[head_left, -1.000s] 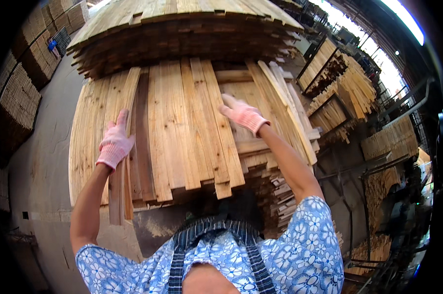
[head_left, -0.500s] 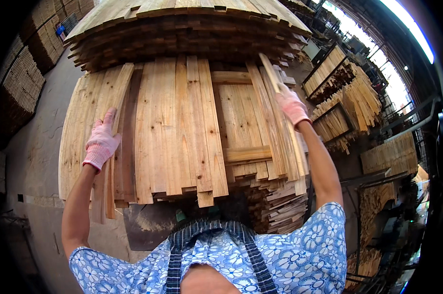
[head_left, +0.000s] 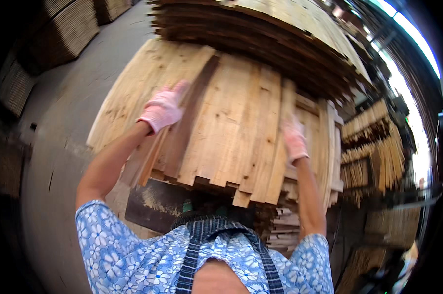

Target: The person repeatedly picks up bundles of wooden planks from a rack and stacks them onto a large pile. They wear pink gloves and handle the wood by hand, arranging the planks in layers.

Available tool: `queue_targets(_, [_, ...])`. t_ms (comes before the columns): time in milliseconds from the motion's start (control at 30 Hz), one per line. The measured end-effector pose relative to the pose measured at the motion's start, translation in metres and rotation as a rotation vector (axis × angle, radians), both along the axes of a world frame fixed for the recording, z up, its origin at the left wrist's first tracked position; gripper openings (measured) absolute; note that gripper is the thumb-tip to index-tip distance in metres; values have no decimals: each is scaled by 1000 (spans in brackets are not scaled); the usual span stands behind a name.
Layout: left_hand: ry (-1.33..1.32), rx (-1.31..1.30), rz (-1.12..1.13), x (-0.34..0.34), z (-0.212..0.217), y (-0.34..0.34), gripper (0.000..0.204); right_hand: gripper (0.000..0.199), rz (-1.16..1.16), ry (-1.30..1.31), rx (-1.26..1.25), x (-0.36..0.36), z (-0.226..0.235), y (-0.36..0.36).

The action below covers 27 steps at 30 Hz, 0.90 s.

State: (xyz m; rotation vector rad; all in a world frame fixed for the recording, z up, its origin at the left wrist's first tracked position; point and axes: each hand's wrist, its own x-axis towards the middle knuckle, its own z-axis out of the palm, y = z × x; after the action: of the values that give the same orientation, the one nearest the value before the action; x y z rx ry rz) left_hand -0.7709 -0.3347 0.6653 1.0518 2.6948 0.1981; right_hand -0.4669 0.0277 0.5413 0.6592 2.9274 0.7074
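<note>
Light, knotty wooden planks [head_left: 226,127] lie side by side in a layer in front of me, their near ends uneven. My left hand [head_left: 163,107], in a pink knitted glove, rests on the left planks beside a darker brown plank [head_left: 194,112]; its fingers are stretched out. Over a narrow plank [head_left: 276,176] at the right side of the close-laid group is my right hand [head_left: 294,137], gloved the same way. Motion smears its fingers, so its grip cannot be made out. Right of it, more planks [head_left: 324,142] show at a gap in the layer.
A tall stack of planks [head_left: 260,44] stands just beyond the layer. More stacked boards [head_left: 74,29] are at the far left, past the grey floor [head_left: 79,117]. Timber piles [head_left: 378,142] and racks line the right. A dark plate [head_left: 150,206] lies near my feet.
My view has turned, so the layer appears tilted. My right hand has left the upright-edged plank at the far right and moved left. The left hand stays near the left planks.
</note>
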Motion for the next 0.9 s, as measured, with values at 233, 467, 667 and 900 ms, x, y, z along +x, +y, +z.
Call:
queue_targets(233, [61, 97, -13, -25, -22, -15, 90, 49, -53, 569, -665, -28, 26, -27])
queue_targets(467, [99, 35, 11, -24, -27, -3, 91, 59, -631, 647, -319, 154, 57, 61])
queue_targets(667, [120, -28, 62, -22, -21, -15, 90, 47, -752, 586, -497, 125, 34, 48])
queue_targets(900, [126, -23, 26, -22, -21, -5, 88, 42, -317, 811, -823, 62, -11, 23])
